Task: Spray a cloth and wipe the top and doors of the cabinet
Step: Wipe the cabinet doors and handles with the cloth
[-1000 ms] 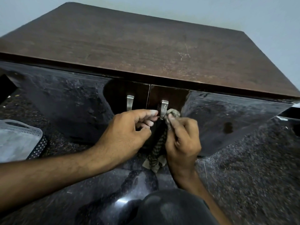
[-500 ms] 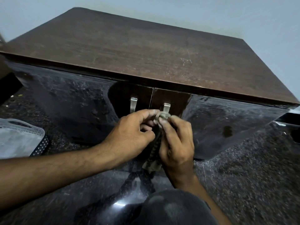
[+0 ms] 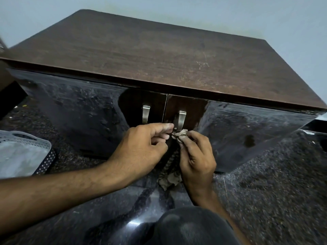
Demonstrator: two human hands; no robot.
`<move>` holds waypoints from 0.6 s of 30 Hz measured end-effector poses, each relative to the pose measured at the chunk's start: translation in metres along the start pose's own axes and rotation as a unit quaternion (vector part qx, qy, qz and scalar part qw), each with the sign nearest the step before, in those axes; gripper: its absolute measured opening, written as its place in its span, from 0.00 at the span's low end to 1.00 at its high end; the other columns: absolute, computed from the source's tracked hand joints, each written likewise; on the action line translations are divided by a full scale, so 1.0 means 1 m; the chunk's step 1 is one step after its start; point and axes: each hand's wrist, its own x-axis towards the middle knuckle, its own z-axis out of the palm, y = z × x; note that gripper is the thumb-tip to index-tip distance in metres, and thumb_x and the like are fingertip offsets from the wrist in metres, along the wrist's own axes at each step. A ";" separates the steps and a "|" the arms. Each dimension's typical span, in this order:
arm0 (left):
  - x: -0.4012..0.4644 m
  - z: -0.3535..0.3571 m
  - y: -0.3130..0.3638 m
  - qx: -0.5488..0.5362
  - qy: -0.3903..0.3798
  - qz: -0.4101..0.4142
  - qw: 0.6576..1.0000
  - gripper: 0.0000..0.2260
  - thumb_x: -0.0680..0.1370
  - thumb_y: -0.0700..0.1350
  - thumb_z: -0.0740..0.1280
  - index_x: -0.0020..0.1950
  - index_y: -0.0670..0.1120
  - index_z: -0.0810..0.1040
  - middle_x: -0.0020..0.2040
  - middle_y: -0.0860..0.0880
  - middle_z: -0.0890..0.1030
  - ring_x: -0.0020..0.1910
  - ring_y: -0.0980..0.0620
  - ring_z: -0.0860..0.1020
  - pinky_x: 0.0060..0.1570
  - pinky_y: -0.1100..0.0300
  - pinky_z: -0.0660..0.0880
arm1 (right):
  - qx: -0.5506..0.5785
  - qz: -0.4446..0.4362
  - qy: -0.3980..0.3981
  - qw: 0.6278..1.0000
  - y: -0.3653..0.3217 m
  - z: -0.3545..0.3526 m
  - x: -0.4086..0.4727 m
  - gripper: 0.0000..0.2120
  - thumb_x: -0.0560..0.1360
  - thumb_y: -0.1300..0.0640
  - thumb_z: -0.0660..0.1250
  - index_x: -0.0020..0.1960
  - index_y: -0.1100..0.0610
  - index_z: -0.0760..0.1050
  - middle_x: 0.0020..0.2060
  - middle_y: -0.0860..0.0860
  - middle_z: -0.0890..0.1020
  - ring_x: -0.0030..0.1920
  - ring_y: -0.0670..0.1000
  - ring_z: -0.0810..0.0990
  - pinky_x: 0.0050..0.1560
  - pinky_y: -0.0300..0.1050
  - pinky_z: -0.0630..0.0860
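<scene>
The cabinet has a scratched dark wood top and two glossy dark doors, left and right, each with a metal handle. My right hand pinches the bunched end of a grimy striped cloth just under the right handle. The rest of the cloth hangs down between my wrists. My left hand has curled fingers, and its fingertips meet the cloth at the handle's lower end. The left handle is untouched. No spray bottle is in sight.
A grey perforated basket sits on the floor at the left. Dark speckled stone floor surrounds the cabinet. My knee is at the bottom centre. A pale wall rises behind the cabinet.
Both hands slid the cloth down the right door's handle, from beside its middle to just below its lower end. More of the handle now shows above my fingers.
</scene>
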 end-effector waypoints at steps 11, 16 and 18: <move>0.002 0.004 0.005 0.002 0.004 0.044 0.999 0.25 0.73 0.32 0.66 0.68 0.50 0.78 0.58 0.58 0.81 0.57 0.63 0.79 0.60 0.65 0.76 | 0.027 0.059 0.037 0.997 -0.015 -0.005 0.030 0.06 0.74 0.71 0.72 0.51 0.68 0.83 0.47 0.60 0.81 0.48 0.56 0.81 0.51 0.45 0.80; -0.002 0.003 0.005 0.010 -0.001 0.039 0.999 0.26 0.73 0.32 0.66 0.68 0.50 0.78 0.58 0.59 0.81 0.57 0.62 0.78 0.60 0.63 0.77 | 0.025 0.068 0.072 0.995 -0.012 -0.001 0.035 0.06 0.74 0.69 0.73 0.50 0.66 0.84 0.46 0.58 0.82 0.47 0.54 0.82 0.51 0.44 0.80; -0.001 0.002 0.005 0.005 -0.004 0.035 0.999 0.26 0.73 0.31 0.66 0.68 0.50 0.78 0.59 0.59 0.81 0.58 0.63 0.78 0.60 0.64 0.76 | 0.039 0.089 0.098 0.990 -0.016 0.001 0.037 0.06 0.74 0.67 0.73 0.50 0.65 0.84 0.46 0.56 0.83 0.48 0.51 0.82 0.52 0.39 0.79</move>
